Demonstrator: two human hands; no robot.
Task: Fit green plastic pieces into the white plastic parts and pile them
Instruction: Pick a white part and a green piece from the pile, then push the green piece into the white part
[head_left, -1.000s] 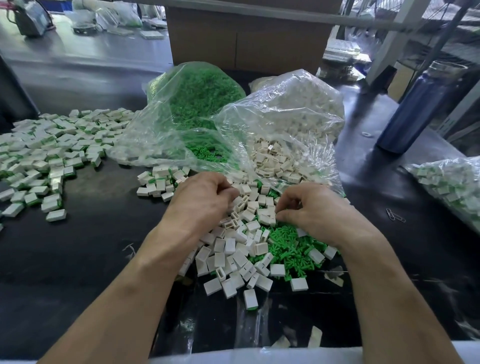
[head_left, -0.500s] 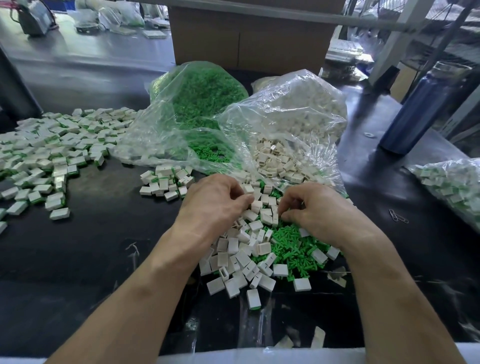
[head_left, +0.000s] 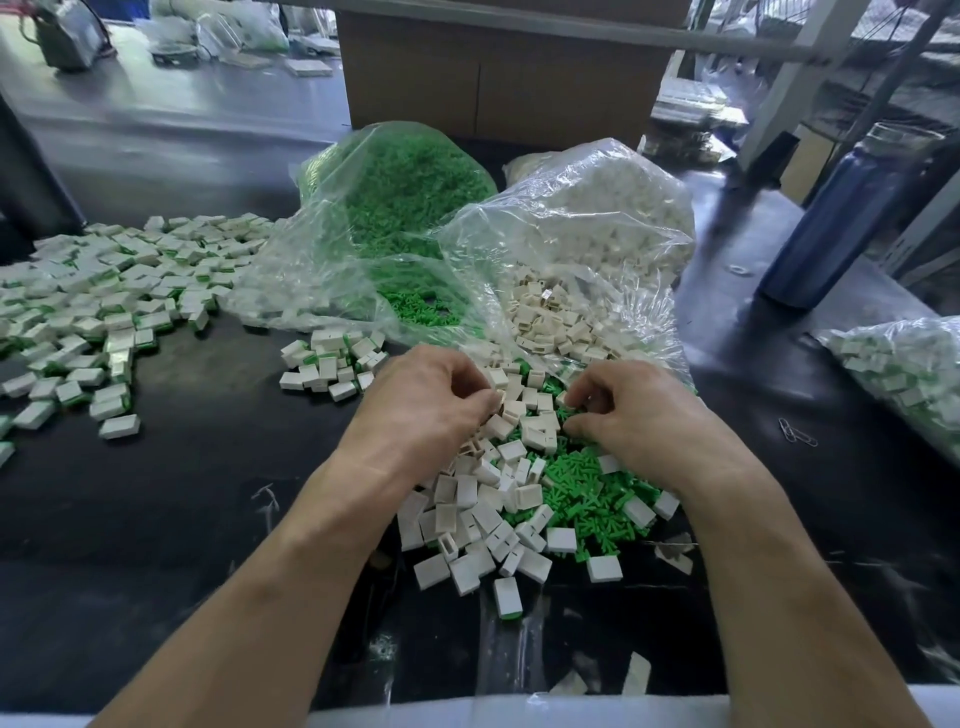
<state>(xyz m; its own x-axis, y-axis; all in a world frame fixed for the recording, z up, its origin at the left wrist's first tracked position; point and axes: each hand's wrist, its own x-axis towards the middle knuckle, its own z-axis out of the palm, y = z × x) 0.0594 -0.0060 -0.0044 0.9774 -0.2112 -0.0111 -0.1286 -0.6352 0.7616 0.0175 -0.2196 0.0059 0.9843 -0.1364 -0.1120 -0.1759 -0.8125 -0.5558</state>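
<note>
Plastic, small and stiff, the white plastic parts and green plastic pieces lay heaped together on the dark table under both hands; they looked light and best pinched by their flat sides. Left hand and right hand were curled into the heap, their contents hidden. Behind, one clear bag held green pieces, another white shells

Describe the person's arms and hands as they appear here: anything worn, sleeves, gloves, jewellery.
Both forearms are bare up to the bottom edge of the picture; no sleeves show. The left hand and the right hand wear no gloves. No watch, bracelet or ring shows on the wrists or on the backs of the hands. The fingers are partly hidden among the parts, so rings there cannot be excluded.
</note>
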